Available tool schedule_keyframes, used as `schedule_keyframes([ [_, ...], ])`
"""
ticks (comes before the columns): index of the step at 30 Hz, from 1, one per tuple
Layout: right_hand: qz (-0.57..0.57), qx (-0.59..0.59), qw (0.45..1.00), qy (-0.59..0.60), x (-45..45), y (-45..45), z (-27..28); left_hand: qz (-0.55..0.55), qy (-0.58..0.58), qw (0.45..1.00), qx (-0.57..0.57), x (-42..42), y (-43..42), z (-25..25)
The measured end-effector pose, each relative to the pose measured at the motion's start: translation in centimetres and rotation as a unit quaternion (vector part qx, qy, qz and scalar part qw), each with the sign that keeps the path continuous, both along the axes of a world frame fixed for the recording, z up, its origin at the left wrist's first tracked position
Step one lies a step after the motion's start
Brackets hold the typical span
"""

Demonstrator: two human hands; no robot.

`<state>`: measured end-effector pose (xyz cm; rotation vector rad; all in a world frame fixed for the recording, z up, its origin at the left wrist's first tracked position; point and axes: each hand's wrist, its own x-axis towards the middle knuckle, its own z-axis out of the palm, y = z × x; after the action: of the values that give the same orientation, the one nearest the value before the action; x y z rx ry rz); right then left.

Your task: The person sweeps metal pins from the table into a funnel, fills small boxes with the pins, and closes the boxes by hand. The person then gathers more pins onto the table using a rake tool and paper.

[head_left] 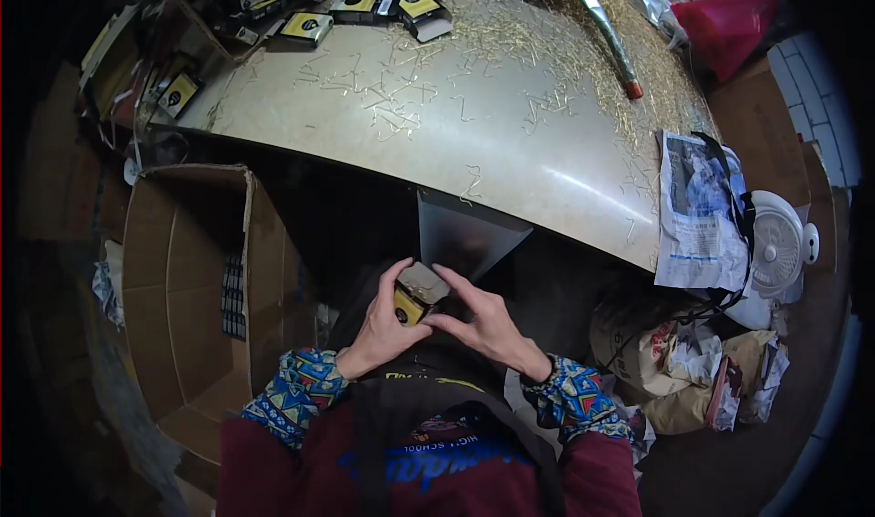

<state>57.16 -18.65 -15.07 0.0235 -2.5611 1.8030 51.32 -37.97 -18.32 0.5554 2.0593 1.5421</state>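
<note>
Above my lap, a small black and yellow cardboard box (pixel 409 311) sits between both hands, its grey flap raised. My left hand (pixel 376 327) is closed on the box's left side, thumb along the lower edge. On the other side, my right hand (pixel 483 323) grips it, with the thumb at the box's lower right and the fingers by the flap. Some small gold-coloured pieces seem to show at the box's opening, too small to make out. Beyond my hands, many thin, bent gold-coloured wire hooks (pixel 396 116) lie scattered on the metal-topped table (pixel 319 139).
Several similar boxes (pixel 307 28) lie at the table's far left. A silvery tube with a red end (pixel 615 52) rests among piled hooks. Left stands a tall open carton (pixel 187 285) holding stacked boxes. Right are a newspaper (pixel 688 235), a white fan (pixel 777 244) and paper bags (pixel 670 371).
</note>
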Motion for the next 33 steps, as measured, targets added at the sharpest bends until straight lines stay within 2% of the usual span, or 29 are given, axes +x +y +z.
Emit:
schedule_keyframes([
  [2,-0.045,-0.069,0.991,-0.102,-0.3,0.0,0.6,-0.007,0.002,1.000,0.021,-0.9,0.8,0.9],
  [6,-0.103,-0.126,0.978,-0.129,-1.3,1.8,2.5,-0.012,0.044,0.998,0.046,-2.5,1.4,1.3],
  [10,-0.104,0.001,0.994,0.017,-2.1,2.8,3.4,-0.018,0.157,0.987,0.022,-3.1,2.1,2.5],
  [15,-0.128,0.094,0.978,0.134,-3.4,1.2,3.9,0.013,0.205,0.979,0.015,-3.4,3.0,3.0],
  [19,-0.174,0.024,0.981,0.082,-4.0,1.3,4.2,0.010,0.243,0.970,0.017,-3.8,3.1,3.2],
  [20,-0.143,0.042,0.986,0.079,-4.0,1.6,4.2,-0.001,0.250,0.968,0.016,-3.8,3.2,3.2],
  [24,-0.206,0.014,0.972,0.117,-3.7,1.2,3.6,0.001,0.263,0.965,0.008,-3.9,3.7,3.4],
  [31,-0.163,0.140,0.951,0.224,-3.6,0.5,3.0,0.061,0.255,0.965,0.030,-3.9,4.3,2.9],
  [33,-0.145,0.143,0.960,0.193,-3.4,-0.1,2.7,0.062,0.290,0.955,0.031,-3.9,4.5,2.6],
])
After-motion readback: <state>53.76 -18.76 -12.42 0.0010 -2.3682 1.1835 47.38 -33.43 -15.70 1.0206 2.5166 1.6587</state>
